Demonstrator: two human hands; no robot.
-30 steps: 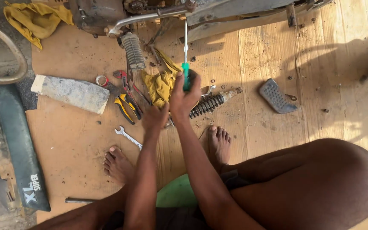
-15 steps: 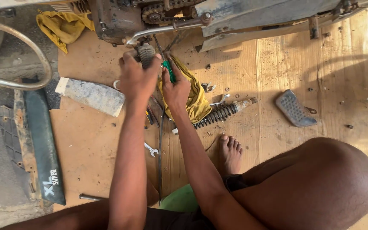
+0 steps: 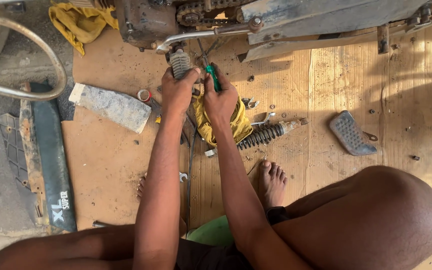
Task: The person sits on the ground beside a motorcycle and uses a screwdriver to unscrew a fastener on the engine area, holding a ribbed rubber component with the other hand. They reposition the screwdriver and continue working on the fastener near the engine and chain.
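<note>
My left hand [image 3: 177, 91] grips the ribbed rubber footrest [image 3: 179, 62] that sticks out under the engine of a motorbike [image 3: 296, 20]. My right hand [image 3: 221, 97] is closed on a green-handled screwdriver [image 3: 212, 77], whose shaft points up toward the chrome lever [image 3: 196, 36] and chain area. Both hands sit close together under the engine. A yellow rag [image 3: 238, 125] lies beneath my right hand.
On the cardboard sheet [image 3: 106, 165] lie a coil-spring shock absorber [image 3: 266, 134], a grey brick [image 3: 110, 106], a loose footrest pad [image 3: 352, 133], a spanner [image 3: 183, 176], pliers, small bolts. A dark panel [image 3: 51, 165] lies left; another yellow cloth [image 3: 78, 22] is at the top left. My bare foot [image 3: 272, 182] rests below.
The view has shifted and closed in on the engine. My left hand rose from the floor tools to the footrest. My right hand carried the screwdriver up beside it.
</note>
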